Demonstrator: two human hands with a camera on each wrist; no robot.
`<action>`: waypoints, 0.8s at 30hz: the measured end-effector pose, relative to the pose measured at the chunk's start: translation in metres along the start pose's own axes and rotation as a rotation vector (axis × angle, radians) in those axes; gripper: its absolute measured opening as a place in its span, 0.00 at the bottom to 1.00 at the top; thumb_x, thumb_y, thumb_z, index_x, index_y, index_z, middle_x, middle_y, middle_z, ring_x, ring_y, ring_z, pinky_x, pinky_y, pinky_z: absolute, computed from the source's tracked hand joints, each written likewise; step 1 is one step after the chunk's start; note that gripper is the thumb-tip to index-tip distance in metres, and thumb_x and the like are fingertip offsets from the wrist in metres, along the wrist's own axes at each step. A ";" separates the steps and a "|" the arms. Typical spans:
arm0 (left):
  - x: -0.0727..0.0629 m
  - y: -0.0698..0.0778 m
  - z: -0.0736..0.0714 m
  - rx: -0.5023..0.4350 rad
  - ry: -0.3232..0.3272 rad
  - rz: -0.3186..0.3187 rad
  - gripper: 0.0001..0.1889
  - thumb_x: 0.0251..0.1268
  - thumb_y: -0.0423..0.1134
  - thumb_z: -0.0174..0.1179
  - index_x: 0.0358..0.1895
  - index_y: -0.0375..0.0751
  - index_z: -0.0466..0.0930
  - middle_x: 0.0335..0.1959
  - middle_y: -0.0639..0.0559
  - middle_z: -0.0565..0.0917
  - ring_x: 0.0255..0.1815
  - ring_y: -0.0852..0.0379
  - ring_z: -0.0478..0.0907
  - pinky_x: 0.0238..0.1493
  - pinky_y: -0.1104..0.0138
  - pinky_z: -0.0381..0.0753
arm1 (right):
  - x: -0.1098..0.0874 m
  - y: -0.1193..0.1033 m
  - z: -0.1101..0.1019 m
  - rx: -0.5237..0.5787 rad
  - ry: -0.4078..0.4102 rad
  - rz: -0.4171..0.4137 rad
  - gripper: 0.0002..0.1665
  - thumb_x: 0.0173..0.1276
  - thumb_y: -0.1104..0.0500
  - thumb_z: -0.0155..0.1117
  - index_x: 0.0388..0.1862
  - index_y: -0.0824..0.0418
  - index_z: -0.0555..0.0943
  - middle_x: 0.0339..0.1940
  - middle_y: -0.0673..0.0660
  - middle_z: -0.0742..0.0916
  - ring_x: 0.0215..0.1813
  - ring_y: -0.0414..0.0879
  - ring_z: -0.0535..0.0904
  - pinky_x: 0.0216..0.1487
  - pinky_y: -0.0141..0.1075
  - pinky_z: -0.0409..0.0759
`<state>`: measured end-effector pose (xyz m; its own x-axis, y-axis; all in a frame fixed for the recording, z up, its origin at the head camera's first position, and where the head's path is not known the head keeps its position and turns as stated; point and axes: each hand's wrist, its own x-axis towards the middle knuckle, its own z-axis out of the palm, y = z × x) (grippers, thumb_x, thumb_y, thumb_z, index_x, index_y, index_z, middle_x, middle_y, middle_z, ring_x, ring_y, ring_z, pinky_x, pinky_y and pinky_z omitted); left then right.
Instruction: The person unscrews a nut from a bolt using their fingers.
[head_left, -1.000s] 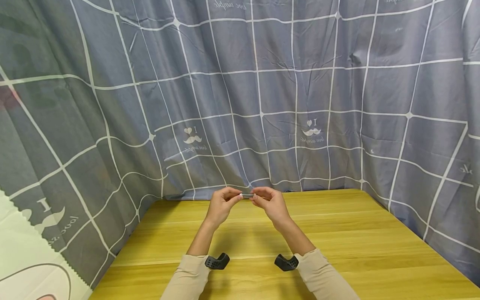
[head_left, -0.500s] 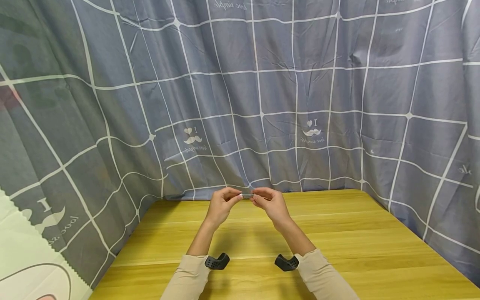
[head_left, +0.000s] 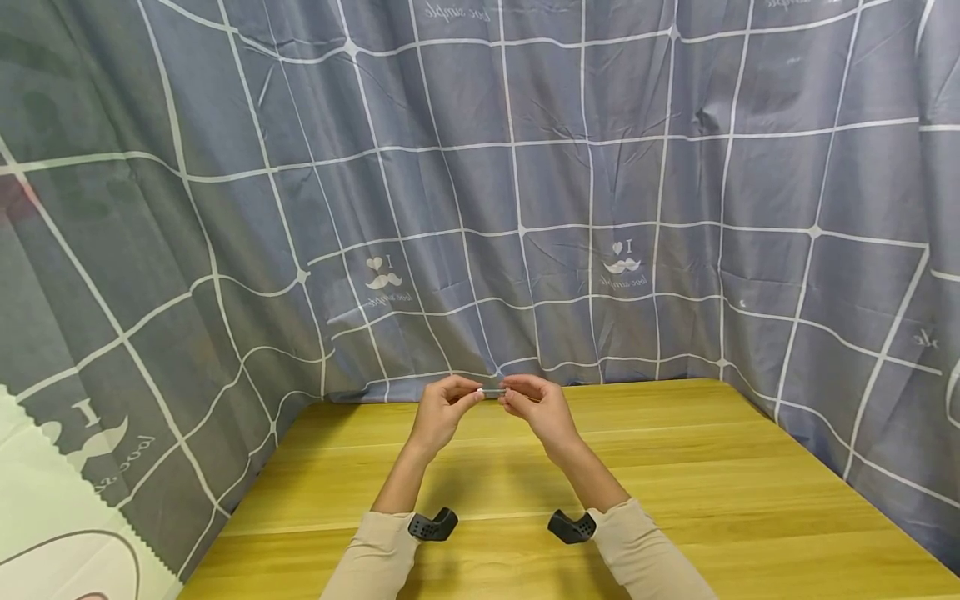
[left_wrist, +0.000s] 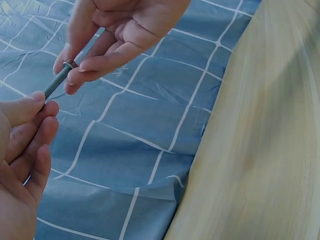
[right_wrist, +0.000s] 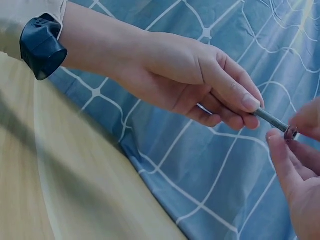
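Over the back of the table, a slim grey threaded bolt [head_left: 491, 392] is held level between both hands. My left hand [head_left: 437, 414] pinches one end between thumb and fingertips, hiding that end. The left wrist view shows the bare threads of the bolt [left_wrist: 57, 82] running to the other hand. At the far end sits a small reddish nut [right_wrist: 290, 132]. My right hand [head_left: 542, 414] holds its thumb and fingertips around this nut, as the left wrist view shows at the nut [left_wrist: 69, 64]. The two hands are close but apart.
Below the hands lies a yellow wood-grain table [head_left: 675, 483]. A grey curtain with white grid lines [head_left: 555, 183] hangs behind and at both sides. A pale cloth [head_left: 60, 508] hangs at the lower left. Black wrist devices [head_left: 433, 525] sit at the sleeve cuffs.
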<state>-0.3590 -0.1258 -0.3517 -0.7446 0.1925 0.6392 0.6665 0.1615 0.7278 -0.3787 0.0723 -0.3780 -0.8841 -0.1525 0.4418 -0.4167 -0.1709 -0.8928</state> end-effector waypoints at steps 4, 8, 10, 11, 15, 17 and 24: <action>0.001 0.000 0.001 0.003 0.003 0.002 0.05 0.68 0.23 0.65 0.44 0.23 0.86 0.39 0.33 0.88 0.41 0.42 0.87 0.44 0.69 0.81 | 0.000 0.000 0.001 0.027 0.008 0.008 0.15 0.77 0.71 0.61 0.58 0.79 0.80 0.49 0.69 0.87 0.43 0.45 0.88 0.49 0.37 0.84; 0.001 0.002 0.002 0.001 0.004 0.005 0.05 0.68 0.22 0.65 0.43 0.23 0.86 0.38 0.33 0.88 0.42 0.37 0.87 0.44 0.69 0.81 | 0.000 0.000 0.001 0.025 0.023 0.002 0.13 0.76 0.74 0.60 0.55 0.80 0.81 0.49 0.72 0.87 0.43 0.45 0.88 0.49 0.36 0.84; 0.001 0.001 0.002 -0.010 0.003 0.006 0.05 0.68 0.22 0.65 0.43 0.23 0.86 0.39 0.32 0.88 0.42 0.34 0.86 0.45 0.70 0.81 | 0.000 0.001 0.000 -0.001 0.015 -0.018 0.13 0.75 0.74 0.61 0.56 0.79 0.81 0.51 0.73 0.86 0.46 0.47 0.88 0.51 0.36 0.83; 0.001 0.001 0.002 -0.013 0.003 0.006 0.05 0.68 0.22 0.65 0.43 0.23 0.86 0.39 0.32 0.88 0.43 0.32 0.86 0.45 0.70 0.81 | 0.000 0.000 -0.001 -0.014 0.010 -0.024 0.13 0.75 0.74 0.61 0.56 0.78 0.82 0.52 0.73 0.86 0.48 0.49 0.88 0.52 0.37 0.83; 0.002 -0.001 0.002 -0.024 0.006 0.006 0.05 0.68 0.22 0.65 0.43 0.23 0.85 0.39 0.33 0.88 0.42 0.33 0.86 0.45 0.70 0.81 | 0.000 0.001 -0.003 -0.066 -0.004 -0.049 0.13 0.76 0.72 0.61 0.56 0.75 0.82 0.53 0.72 0.86 0.52 0.56 0.85 0.55 0.38 0.82; 0.002 -0.002 0.001 -0.020 0.004 0.007 0.05 0.69 0.23 0.65 0.44 0.23 0.85 0.38 0.33 0.88 0.41 0.39 0.87 0.45 0.69 0.81 | 0.000 0.001 -0.004 -0.081 0.001 -0.049 0.13 0.76 0.72 0.62 0.55 0.75 0.83 0.51 0.70 0.86 0.52 0.58 0.85 0.55 0.39 0.82; 0.001 -0.007 -0.006 0.015 -0.031 -0.026 0.05 0.70 0.24 0.65 0.44 0.23 0.85 0.39 0.32 0.88 0.38 0.60 0.86 0.44 0.69 0.81 | 0.003 0.004 -0.012 -0.165 0.031 -0.051 0.12 0.74 0.72 0.64 0.53 0.77 0.83 0.49 0.70 0.88 0.53 0.63 0.85 0.53 0.39 0.83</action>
<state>-0.3646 -0.1323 -0.3553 -0.7605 0.2179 0.6116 0.6473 0.1813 0.7403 -0.3862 0.0831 -0.3816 -0.8660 -0.1175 0.4860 -0.4878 -0.0150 -0.8728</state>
